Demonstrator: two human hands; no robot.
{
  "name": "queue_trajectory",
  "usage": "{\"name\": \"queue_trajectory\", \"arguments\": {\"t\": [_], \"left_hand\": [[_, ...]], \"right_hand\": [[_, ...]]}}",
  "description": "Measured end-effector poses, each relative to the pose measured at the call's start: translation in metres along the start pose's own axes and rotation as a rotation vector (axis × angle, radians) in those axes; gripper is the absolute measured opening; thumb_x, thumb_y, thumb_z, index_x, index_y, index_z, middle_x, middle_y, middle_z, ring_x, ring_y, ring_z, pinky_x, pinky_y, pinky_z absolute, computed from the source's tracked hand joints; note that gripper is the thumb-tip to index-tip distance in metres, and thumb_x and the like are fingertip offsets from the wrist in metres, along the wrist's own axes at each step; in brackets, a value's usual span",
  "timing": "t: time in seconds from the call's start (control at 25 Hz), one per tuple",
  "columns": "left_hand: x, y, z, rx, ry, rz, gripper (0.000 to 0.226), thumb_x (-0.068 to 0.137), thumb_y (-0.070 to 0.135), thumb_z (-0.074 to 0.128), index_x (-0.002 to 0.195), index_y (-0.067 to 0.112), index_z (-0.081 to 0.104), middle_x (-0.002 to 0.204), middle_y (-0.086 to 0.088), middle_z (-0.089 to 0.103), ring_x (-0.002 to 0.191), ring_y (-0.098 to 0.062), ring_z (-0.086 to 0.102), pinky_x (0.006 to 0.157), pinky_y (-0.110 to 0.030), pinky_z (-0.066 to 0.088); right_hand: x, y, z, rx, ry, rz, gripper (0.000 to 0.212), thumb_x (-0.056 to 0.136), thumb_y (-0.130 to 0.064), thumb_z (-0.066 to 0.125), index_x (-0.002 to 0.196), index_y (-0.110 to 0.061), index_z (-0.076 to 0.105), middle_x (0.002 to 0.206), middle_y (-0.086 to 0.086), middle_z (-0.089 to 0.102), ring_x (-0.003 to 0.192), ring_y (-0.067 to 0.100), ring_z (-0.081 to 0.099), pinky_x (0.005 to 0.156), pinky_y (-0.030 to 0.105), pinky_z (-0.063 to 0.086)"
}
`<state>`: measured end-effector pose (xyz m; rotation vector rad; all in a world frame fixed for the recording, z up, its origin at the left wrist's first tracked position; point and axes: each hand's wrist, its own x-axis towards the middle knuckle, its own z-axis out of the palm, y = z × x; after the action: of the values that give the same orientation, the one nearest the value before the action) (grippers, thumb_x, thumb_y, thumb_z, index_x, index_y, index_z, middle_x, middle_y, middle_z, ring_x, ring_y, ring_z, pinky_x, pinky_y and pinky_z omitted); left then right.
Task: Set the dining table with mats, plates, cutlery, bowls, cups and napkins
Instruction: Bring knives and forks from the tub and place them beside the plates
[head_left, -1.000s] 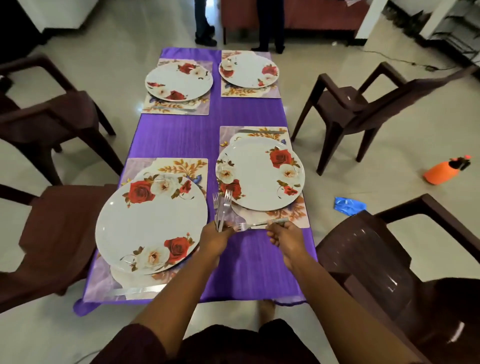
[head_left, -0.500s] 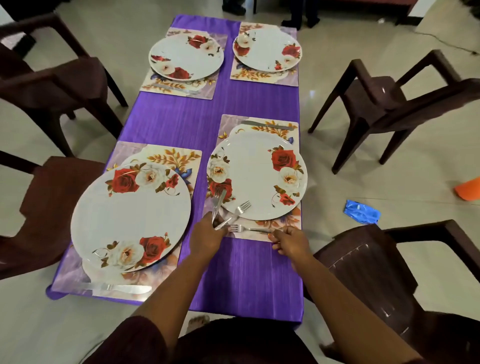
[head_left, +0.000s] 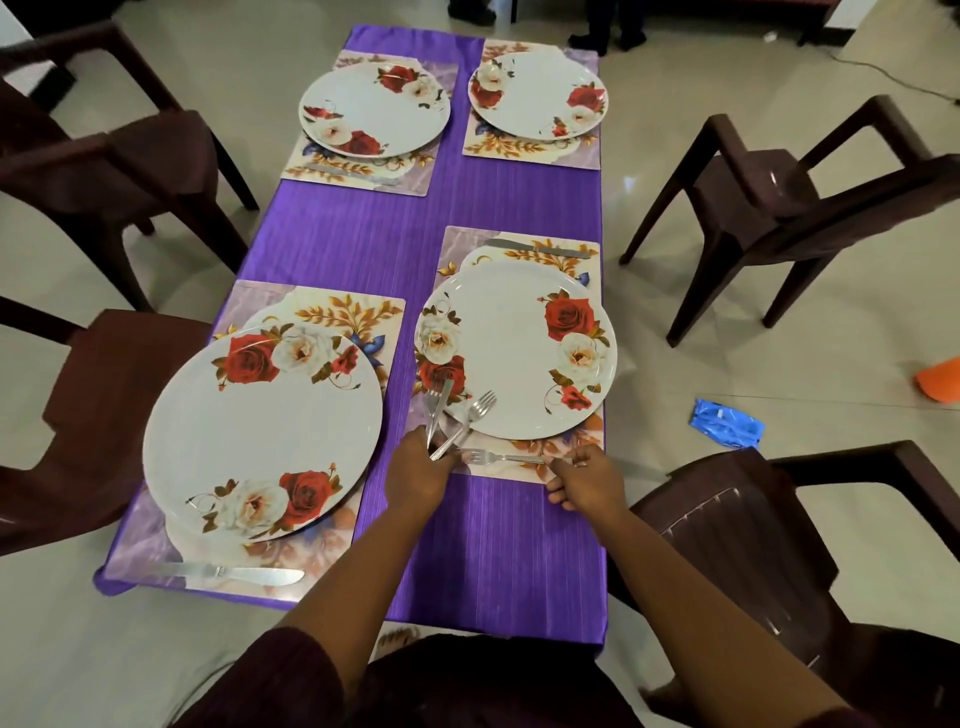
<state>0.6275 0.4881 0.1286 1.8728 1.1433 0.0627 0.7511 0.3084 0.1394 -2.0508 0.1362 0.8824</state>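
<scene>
Head view: forks going down at the near-right setting

Head camera looks down on a table (head_left: 493, 551) under a purple cloth, with four floral mats, each carrying a white rose-patterned plate. The left hand (head_left: 418, 475) grips a bunch of forks (head_left: 457, 415) by their handles, tines fanned out over the near edge of the near-right plate (head_left: 514, 348). The right hand (head_left: 587, 480) pinches the handle end of a single fork (head_left: 506, 458), which lies flat on the near-right mat (head_left: 535, 470), just beside the plate's near rim, tines pointing toward the left hand. A knife (head_left: 540, 249) lies on the far strip of that same mat, beyond the plate. The near-left plate (head_left: 260, 431) sits on its mat with another knife (head_left: 234, 572) along the mat's near edge. Two far plates (head_left: 374, 109) and (head_left: 537, 93) rest on their mats; a knife lies faintly before the far-left one. Dark brown chairs (head_left: 795, 192) stand around the table. On the floor to the right lie a blue packet (head_left: 727, 428) and an orange object (head_left: 943, 382) cut off by the frame edge
</scene>
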Motion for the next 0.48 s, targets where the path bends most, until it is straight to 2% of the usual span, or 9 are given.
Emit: {"name": "queue_trajectory", "arguments": {"t": [0.16, 0.24, 0.32, 0.4, 0.48], "left_hand": [[-0.01, 0.0, -0.01, -0.087, 0.047, 0.009, 0.034, 0.086, 0.048, 0.068, 0.084, 0.015, 0.058, 0.077, 0.003, 0.062, 0.071, -0.012, 0.059, 0.059, -0.025, 0.044], [-0.014, -0.003, -0.017, -0.135, 0.028, 0.024, 0.03, 0.091, 0.044, 0.061, 0.08, 0.016, 0.056, 0.072, 0.004, 0.059, 0.067, -0.011, 0.055, 0.058, -0.023, 0.042], [-0.019, -0.009, -0.026, -0.209, -0.004, 0.028, 0.037, 0.093, 0.04, 0.059, 0.076, 0.008, 0.056, 0.067, -0.004, 0.057, 0.061, -0.013, 0.051, 0.059, -0.026, 0.04], [-0.027, -0.014, -0.036, -0.289, -0.023, 0.015, 0.042, 0.093, 0.041, 0.059, 0.077, 0.002, 0.059, 0.07, -0.013, 0.061, 0.061, -0.016, 0.051, 0.06, -0.029, 0.041], [-0.036, -0.016, -0.048, -0.338, -0.043, 0.006, 0.038, 0.093, 0.04, 0.06, 0.078, 0.006, 0.062, 0.071, -0.008, 0.065, 0.062, -0.014, 0.056, 0.061, -0.025, 0.043]], "right_hand": [[-0.01, 0.004, 0.004, 0.06, 0.114, -0.013, 0.031, 0.094, -0.032, 0.06, 0.113, -0.02, 0.038, 0.084, 0.013, 0.069, 0.061, 0.02, 0.065, 0.054, 0.029, 0.052], [-0.016, 0.005, 0.008, 0.001, 0.218, -0.04, 0.033, 0.095, -0.034, 0.057, 0.116, -0.021, 0.035, 0.097, 0.007, 0.064, 0.075, 0.021, 0.064, 0.062, 0.034, 0.054], [-0.026, 0.002, 0.017, -0.059, 0.298, -0.121, 0.031, 0.097, -0.03, 0.054, 0.119, -0.017, 0.038, 0.099, 0.002, 0.059, 0.079, 0.017, 0.06, 0.07, 0.037, 0.054], [-0.039, -0.005, 0.03, -0.069, 0.301, -0.25, 0.025, 0.098, -0.028, 0.054, 0.117, -0.014, 0.045, 0.094, -0.002, 0.058, 0.076, 0.011, 0.057, 0.067, 0.031, 0.05], [-0.053, -0.014, 0.048, -0.011, 0.204, -0.333, 0.019, 0.098, -0.029, 0.055, 0.11, -0.014, 0.052, 0.091, -0.002, 0.062, 0.078, 0.01, 0.058, 0.063, 0.025, 0.046]]}}
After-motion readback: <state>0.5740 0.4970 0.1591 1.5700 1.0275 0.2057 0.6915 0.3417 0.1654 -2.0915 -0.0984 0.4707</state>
